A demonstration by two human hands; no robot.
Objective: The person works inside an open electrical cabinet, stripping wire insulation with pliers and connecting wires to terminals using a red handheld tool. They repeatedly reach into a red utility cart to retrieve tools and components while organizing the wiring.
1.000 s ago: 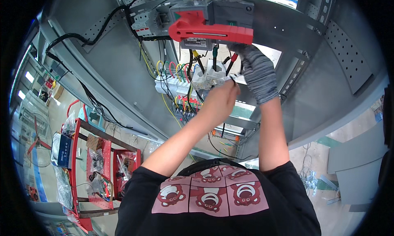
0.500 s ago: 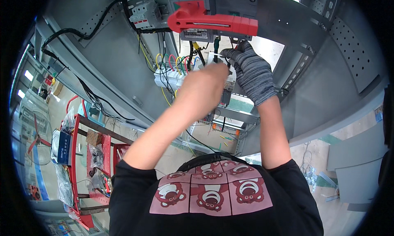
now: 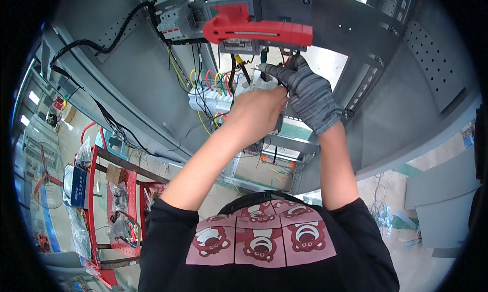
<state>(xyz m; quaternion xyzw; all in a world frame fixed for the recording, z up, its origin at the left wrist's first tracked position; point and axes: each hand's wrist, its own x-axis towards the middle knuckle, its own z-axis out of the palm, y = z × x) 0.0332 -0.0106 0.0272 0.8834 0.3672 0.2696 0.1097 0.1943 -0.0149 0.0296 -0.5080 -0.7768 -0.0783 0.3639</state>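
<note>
From remote seat I see right hand [image 3: 311,98] gloved in streaky grey and black. Above fingers, plain red handle [image 3: 274,33] on dark grey breaker [image 3: 283,8]. Left of fingers, wire loops [image 3: 210,72] of yellow, red, green, blue over white modules [image 3: 201,100]. Farther left, red cart [image 3: 131,190]. Below fingers, black shirt [image 3: 269,279], pink panels [image 3: 292,260] with red-brown bears [image 3: 307,232].

This is a workshop where electrical cabinets are fitted out. A grey metal cabinet [image 3: 391,109] fills the far middle, carrying a red-handled switch [image 3: 259,30], a row of white modules [image 3: 195,100] and a thick black cable [image 3: 81,44]. On the left stand a red cart [image 3: 92,185] with plastic-bagged items [image 3: 119,195] and a fan [image 3: 46,177]. On the right, grey sheets [image 3: 442,200] and tangled wire [image 3: 378,205] lie by the pale floor [image 3: 427,157].
</note>
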